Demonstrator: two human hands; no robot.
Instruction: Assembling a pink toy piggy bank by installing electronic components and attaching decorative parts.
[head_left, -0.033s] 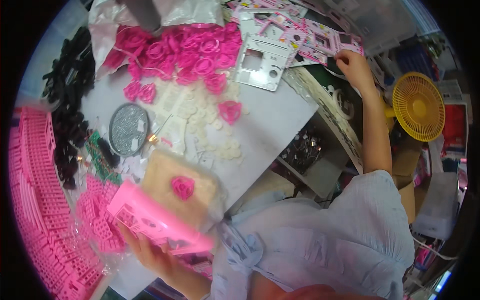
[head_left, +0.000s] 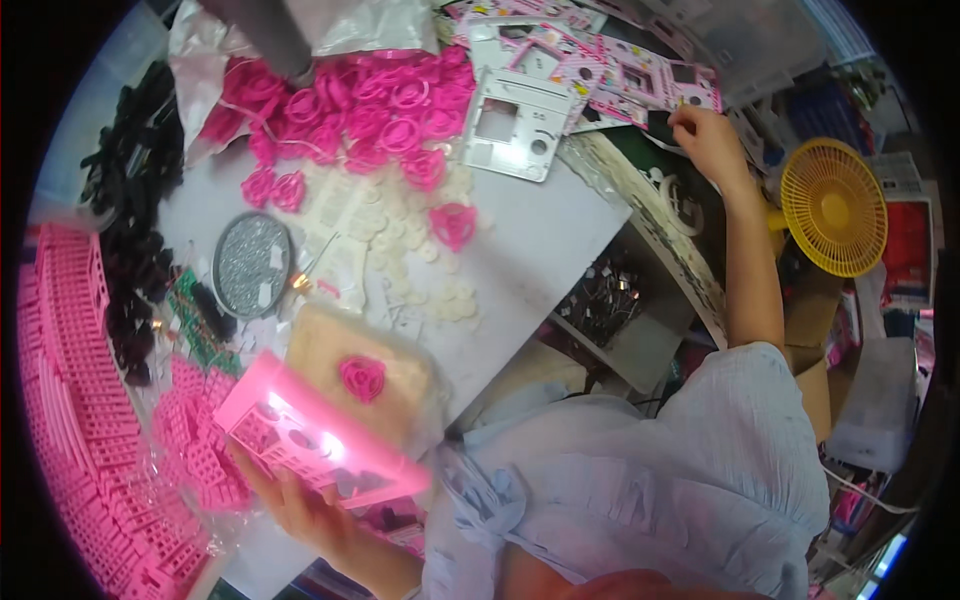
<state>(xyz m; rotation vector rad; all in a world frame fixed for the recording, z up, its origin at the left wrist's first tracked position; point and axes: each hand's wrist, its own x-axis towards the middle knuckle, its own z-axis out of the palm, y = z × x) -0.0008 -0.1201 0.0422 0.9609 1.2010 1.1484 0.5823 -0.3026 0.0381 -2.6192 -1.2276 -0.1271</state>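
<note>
Left hand point(head_left: 305, 512) grips pink shell point(head_left: 310, 428), lower left; right hand point(head_left: 711, 145), grip unclear, at cards point(head_left: 662, 88), upper right, print too small!

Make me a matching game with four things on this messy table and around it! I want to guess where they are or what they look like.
Things:
1. fan
2. round dish
3. pink case
4. tan block

Clues:
A. held in the left hand
B. has one pink ring lying on top
C. bright yellow
D. filled with small grey bits

Right pairs: 1-C, 2-D, 3-A, 4-B
</note>
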